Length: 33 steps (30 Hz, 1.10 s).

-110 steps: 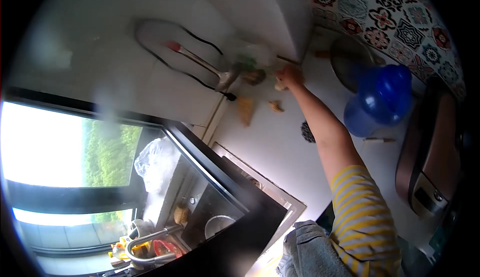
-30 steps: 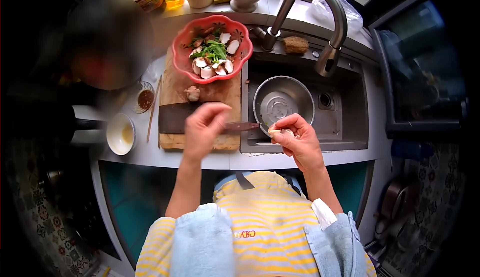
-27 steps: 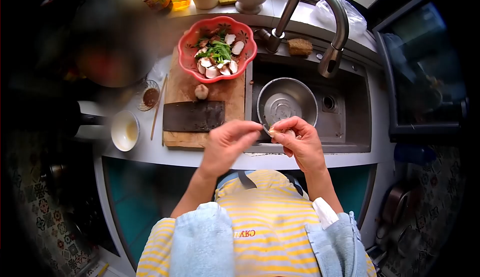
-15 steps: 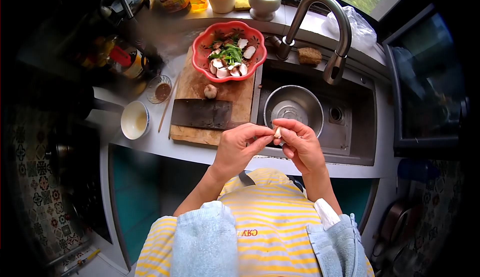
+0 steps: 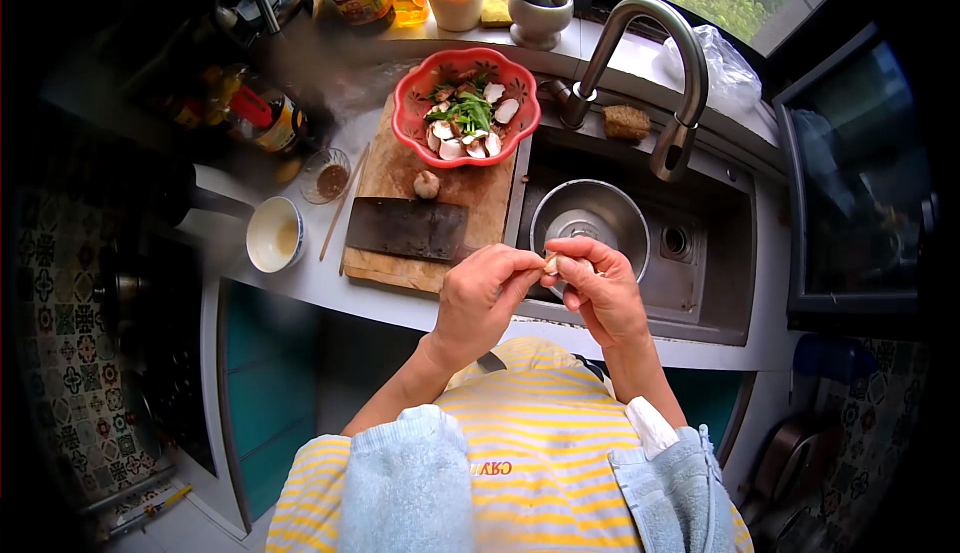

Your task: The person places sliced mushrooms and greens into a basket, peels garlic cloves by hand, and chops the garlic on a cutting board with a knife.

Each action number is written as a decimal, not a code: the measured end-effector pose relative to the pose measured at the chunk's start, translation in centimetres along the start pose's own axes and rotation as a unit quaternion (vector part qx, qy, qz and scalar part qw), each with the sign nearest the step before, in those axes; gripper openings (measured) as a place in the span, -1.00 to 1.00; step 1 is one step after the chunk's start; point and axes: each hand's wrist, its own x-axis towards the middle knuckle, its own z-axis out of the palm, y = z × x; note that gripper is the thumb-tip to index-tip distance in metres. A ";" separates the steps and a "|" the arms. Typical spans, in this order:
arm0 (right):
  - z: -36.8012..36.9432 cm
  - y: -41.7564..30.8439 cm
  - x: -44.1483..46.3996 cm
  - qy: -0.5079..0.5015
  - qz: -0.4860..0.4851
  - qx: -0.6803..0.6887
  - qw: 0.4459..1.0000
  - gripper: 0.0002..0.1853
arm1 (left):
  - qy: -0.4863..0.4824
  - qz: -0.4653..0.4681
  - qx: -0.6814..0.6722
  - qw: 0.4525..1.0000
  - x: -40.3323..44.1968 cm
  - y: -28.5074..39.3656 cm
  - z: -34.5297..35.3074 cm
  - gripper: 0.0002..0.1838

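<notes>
Close together in front of the sink's near edge are my two hands. My right hand (image 5: 605, 291) is closed round a small pale garlic clove (image 5: 553, 265), pinched between thumb and fingers. The fingertips of my left hand (image 5: 487, 291) are pinched at the clove's left side. A cleaver (image 5: 408, 228) lies flat on the wooden cutting board (image 5: 390, 272), its handle partly hidden behind my left hand. Above the blade sits a garlic bulb (image 5: 426, 185). A red scalloped bowl (image 5: 404, 119) with sliced mushrooms and green leaves stands at the board's far end.
A metal basin (image 5: 635, 221) sits in the sink (image 5: 725, 298) under the curved faucet (image 5: 695, 78). Left of the board are a chopstick (image 5: 345, 201), a small glass dish (image 5: 325, 175) and a white bowl (image 5: 274, 234). A mortar (image 5: 540, 15) stands behind.
Earlier my right hand reached over a white surface; now both hands are by the sink. My left hand has moved from above the cleaver to the clove. The view has shifted slightly.
</notes>
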 end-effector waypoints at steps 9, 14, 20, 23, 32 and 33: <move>0.9 0.1 0.3 0.024 0.032 0.009 0.999 -0.76 | 0.018 -0.061 -0.012 0.998 -0.3 -0.5 0.6 -0.93; 1.8 0.8 0.9 0.037 0.027 0.091 0.995 -0.82 | 0.012 -0.101 -0.064 0.993 -0.3 0.1 -0.1 -0.93; 2.4 0.3 0.3 -0.015 0.021 -0.063 0.998 -0.79 | -0.003 -0.162 -0.129 0.978 -0.7 -0.1 -1.1 -0.91; 3.1 0.7 0.3 0.011 -0.001 -0.093 0.996 -0.81 | -0.006 -0.155 -0.160 0.975 -1.0 -0.6 -1.3 -0.89; 3.3 1.1 0.4 0.044 -0.009 -0.098 0.994 -0.82 | -0.047 -0.250 -0.346 0.903 -1.3 -1.9 -2.6 -0.86; 3.6 1.0 0.3 0.056 -0.011 -0.120 0.991 -0.82 | -0.036 -0.241 -0.336 0.910 -1.3 -1.9 -2.5 -0.86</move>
